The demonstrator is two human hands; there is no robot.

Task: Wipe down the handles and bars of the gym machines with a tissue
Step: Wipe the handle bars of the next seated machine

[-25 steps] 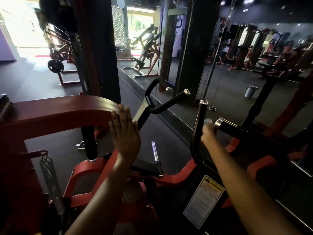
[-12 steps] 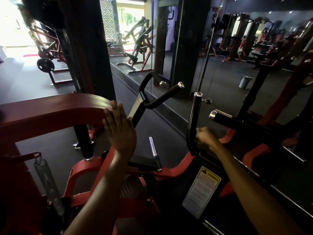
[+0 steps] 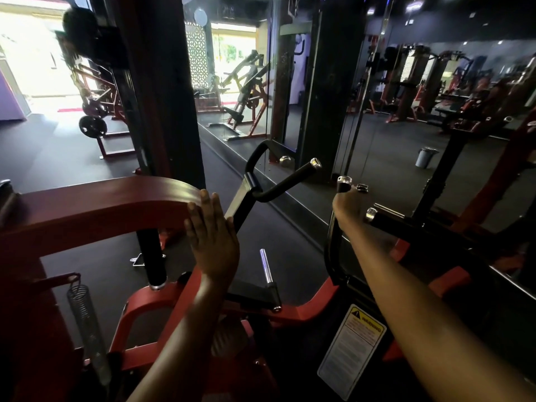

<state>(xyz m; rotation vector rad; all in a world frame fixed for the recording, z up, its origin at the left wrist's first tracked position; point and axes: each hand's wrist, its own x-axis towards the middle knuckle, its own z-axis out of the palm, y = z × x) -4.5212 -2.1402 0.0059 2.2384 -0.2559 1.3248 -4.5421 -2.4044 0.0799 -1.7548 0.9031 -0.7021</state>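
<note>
Now my right hand (image 3: 346, 206) is back near the top of the upright black handle (image 3: 333, 242), just under its chrome end cap (image 3: 343, 180). Half a second ago it was low on the same handle, close to where it bends, and a second ago it was high, near the cap. So I read this as one full stroke down and up again. I judge that this handle is almost finished, and that the neighbouring grip with the chrome end (image 3: 377, 217) and the angled black handle (image 3: 285, 181) are probably still to do.

My left hand (image 3: 213, 236) has not moved. It lies flat on the end of the curved red bar (image 3: 116, 204), the fingers straight and close together, pressing to steady me and gripping nothing.

Some things I cannot see well. The right hand is turned away from the camera, so only its back and the wrist show. The fingers seem curled around the handle, but the tissue is hidden; I suppose it is inside the palm against the handle, because a second ago something pale showed there. The far part of the machine on the right is very dark. The warning label (image 3: 351, 349) is too blurred to read.
</note>
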